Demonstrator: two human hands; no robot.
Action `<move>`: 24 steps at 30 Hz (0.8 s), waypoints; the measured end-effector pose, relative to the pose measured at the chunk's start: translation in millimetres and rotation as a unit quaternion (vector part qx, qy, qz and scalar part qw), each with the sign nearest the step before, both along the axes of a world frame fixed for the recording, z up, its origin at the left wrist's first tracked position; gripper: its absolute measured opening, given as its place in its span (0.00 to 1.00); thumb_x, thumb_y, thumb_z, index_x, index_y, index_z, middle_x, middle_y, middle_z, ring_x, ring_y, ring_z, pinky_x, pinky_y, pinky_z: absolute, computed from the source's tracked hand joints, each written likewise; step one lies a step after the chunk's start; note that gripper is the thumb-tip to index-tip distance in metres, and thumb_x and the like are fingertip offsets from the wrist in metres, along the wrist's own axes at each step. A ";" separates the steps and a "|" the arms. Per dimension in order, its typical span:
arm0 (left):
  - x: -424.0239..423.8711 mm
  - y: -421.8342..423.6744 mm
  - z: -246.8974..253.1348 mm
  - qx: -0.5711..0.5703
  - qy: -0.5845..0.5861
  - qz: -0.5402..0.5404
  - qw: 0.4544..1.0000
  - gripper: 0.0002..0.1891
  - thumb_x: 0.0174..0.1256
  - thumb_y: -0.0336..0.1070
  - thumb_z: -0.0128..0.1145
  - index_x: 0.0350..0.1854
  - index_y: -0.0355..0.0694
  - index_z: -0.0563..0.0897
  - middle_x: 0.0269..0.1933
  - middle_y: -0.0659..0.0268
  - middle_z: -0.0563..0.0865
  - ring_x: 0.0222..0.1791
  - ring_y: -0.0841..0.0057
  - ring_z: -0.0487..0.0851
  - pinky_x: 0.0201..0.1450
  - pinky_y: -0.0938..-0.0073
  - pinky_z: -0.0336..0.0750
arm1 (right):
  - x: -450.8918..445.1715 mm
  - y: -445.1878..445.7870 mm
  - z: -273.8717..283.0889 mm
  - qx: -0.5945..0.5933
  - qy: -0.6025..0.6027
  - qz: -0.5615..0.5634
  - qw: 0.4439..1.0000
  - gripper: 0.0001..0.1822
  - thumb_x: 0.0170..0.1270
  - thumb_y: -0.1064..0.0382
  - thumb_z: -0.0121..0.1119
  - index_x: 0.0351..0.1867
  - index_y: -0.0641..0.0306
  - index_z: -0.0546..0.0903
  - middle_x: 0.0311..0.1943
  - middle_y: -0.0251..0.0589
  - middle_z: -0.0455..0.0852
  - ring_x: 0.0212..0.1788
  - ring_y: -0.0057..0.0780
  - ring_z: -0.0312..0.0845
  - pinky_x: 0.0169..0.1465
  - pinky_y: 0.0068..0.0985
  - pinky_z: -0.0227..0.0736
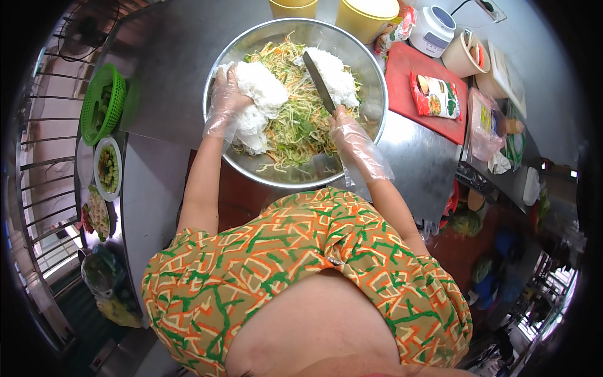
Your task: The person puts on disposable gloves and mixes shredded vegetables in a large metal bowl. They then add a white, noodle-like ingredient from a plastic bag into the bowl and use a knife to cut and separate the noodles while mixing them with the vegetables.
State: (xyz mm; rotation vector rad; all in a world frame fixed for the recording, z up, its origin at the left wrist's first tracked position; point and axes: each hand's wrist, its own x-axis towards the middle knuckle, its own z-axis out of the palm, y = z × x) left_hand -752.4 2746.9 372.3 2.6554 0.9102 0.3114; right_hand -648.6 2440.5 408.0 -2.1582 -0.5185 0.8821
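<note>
A large steel bowl (362, 136) holds shredded vegetables (301, 118) with white noodle-like strands lying on them. My left hand (228, 96), in a clear plastic glove, grips the left mass of white strands (264, 89) near the bowl's left wall. In my right hand (344, 123), gloved the same way, is a dark-bladed knife (320, 82); its blade slants up and left beside the right heap of white strands (332, 75). The fingers around its handle are partly hidden from view.
Right of the bowl, a printed food packet (435, 96) lies on a red cutting board (400, 75). Yellow tubs (365, 21) and a white appliance (432, 32) stand behind. At the left are a green plastic basket (121, 96) and a plate of cut vegetables (108, 169).
</note>
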 end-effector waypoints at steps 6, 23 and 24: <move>29.4 42.1 -36.8 -0.094 0.113 -0.066 0.987 0.62 0.40 0.50 0.76 0.81 0.49 0.52 0.75 0.41 0.64 0.73 0.48 0.68 0.75 0.60 0.63 | -1.2 -6.2 2.1 -0.089 0.019 0.084 0.992 0.33 0.80 0.43 0.28 0.69 0.66 0.68 0.64 0.57 0.78 0.64 0.46 0.76 0.67 0.35 0.63; 17.2 -2.7 37.8 -0.085 -0.057 -0.096 0.990 0.23 0.52 0.40 0.72 0.52 0.48 0.82 0.43 0.59 0.90 0.46 0.60 0.88 0.49 0.66 0.80 | -6.7 -5.4 0.8 -0.030 -0.085 0.067 0.994 0.13 0.77 0.58 0.47 0.51 0.65 0.70 0.48 0.68 0.82 0.53 0.65 0.78 0.55 0.49 0.70; 20.2 -14.1 56.0 -0.062 -0.042 -0.100 0.992 0.22 0.51 0.38 0.72 0.50 0.46 0.81 0.42 0.60 0.90 0.44 0.60 0.88 0.48 0.67 0.80 | -7.1 -5.4 5.6 -0.046 -0.086 0.067 0.993 0.13 0.77 0.57 0.47 0.51 0.65 0.70 0.47 0.68 0.82 0.53 0.65 0.78 0.54 0.50 0.70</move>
